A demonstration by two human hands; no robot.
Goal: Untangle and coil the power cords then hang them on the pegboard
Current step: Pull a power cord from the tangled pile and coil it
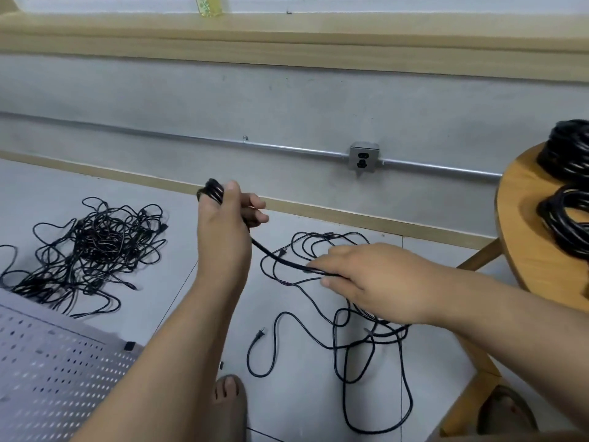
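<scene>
- On a grey floor point(47, 193).
- Grips a coil point(213, 190) in the left hand point(223, 228), keeping loops gathered.
- Holds the cord point(280, 258) in the right hand point(366, 277), apparently to feed slack.

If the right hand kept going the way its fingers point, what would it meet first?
Probably the left forearm, just below the left hand gripping coiled black power cord; depth is unclear.

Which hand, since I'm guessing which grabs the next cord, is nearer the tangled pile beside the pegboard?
Left. The left hand, holding coiled loops, is right of the tangled pile; the right hand is farther right, gripping the cord.
</scene>
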